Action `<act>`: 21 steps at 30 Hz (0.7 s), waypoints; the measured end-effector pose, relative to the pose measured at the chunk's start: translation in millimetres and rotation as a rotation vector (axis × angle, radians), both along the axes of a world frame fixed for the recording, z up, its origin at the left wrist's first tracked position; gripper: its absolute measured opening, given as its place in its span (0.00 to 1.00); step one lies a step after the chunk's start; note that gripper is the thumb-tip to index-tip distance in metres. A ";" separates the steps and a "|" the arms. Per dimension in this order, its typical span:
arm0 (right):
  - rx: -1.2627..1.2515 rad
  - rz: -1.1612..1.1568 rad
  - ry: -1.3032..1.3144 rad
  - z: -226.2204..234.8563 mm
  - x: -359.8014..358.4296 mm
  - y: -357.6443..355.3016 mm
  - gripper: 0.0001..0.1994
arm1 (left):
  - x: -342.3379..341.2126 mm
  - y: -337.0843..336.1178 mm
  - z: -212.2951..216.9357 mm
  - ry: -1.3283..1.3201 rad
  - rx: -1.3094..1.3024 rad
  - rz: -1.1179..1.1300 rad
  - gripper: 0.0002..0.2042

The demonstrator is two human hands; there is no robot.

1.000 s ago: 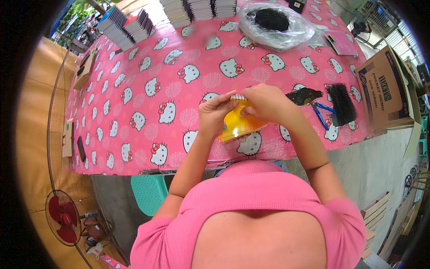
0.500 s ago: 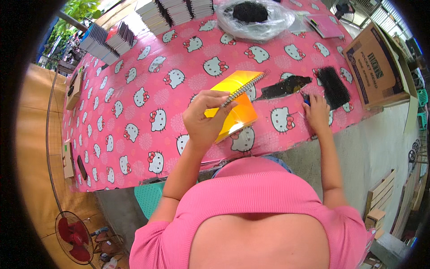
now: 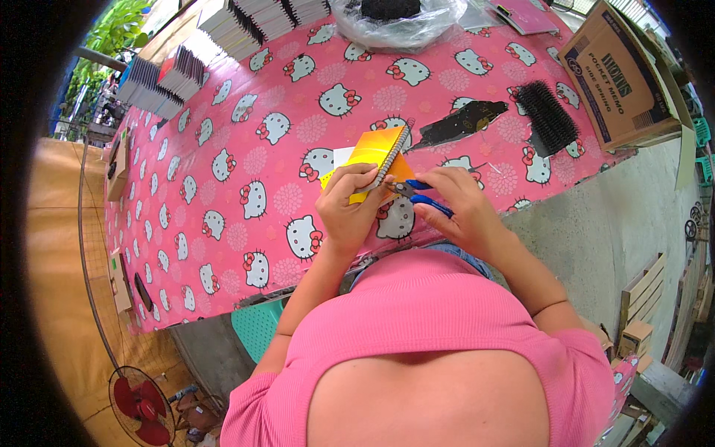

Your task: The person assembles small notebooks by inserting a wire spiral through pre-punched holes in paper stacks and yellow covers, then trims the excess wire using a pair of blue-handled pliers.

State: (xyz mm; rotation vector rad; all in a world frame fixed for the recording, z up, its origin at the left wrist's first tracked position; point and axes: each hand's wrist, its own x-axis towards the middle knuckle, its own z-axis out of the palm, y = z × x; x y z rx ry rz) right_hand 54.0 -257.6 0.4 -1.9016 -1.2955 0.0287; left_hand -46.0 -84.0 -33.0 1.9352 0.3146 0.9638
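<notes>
A small spiral notebook (image 3: 378,146) with yellow-orange covers is gripped in my left hand (image 3: 348,195), its wire coil standing along the right side. In my right hand (image 3: 463,203) I hold blue-handled pliers (image 3: 426,195), fingers around the handles. Their metal jaws meet the near end of the coil, close to my left fingertips. Whether the jaws are closed on the wire cannot be made out. Beyond my hands, a dark bare patch (image 3: 463,124) shows in the pink table cover, and a pile of black coils (image 3: 547,118) lies to the right of it.
The pink patterned table cover (image 3: 290,195) spreads around my hands. Notebook stacks (image 3: 237,31) stand at the far left, with a clear plastic bag (image 3: 398,33) of black coils beside them. A pink notebook (image 3: 527,16) and a cardboard box (image 3: 622,89) are at the right.
My right hand has lifted the pliers off the table and brought them left to the notebook's coil. The notebook has shifted slightly in my left hand, and the whole view has shifted a little.
</notes>
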 end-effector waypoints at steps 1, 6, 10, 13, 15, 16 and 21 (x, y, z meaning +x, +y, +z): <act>-0.001 0.001 0.001 0.5 -0.4 1.5 0.20 | -0.1 -0.5 1.0 -0.009 0.028 -0.010 0.09; -0.093 0.094 0.337 4.5 0.7 5.0 0.16 | -2.0 -1.9 4.8 -0.021 0.043 0.002 0.08; -0.298 0.307 1.673 -20.1 23.0 -2.1 0.18 | -5.1 2.7 -2.3 -0.106 0.233 -0.063 0.08; -0.390 0.268 1.093 -23.6 21.6 -11.2 0.17 | -15.1 8.3 -15.6 -0.023 0.310 -0.157 0.09; -0.427 0.276 0.799 -19.8 41.5 -25.1 0.17 | -22.9 13.4 -12.4 0.073 0.382 -0.223 0.10; -0.460 0.280 0.503 -18.6 53.1 -28.9 0.17 | -26.0 14.7 -3.7 0.197 0.415 -0.297 0.14; -0.235 -0.028 -0.072 -46.1 88.4 -14.2 0.18 | -1.5 15.5 19.8 0.322 0.447 -0.381 0.21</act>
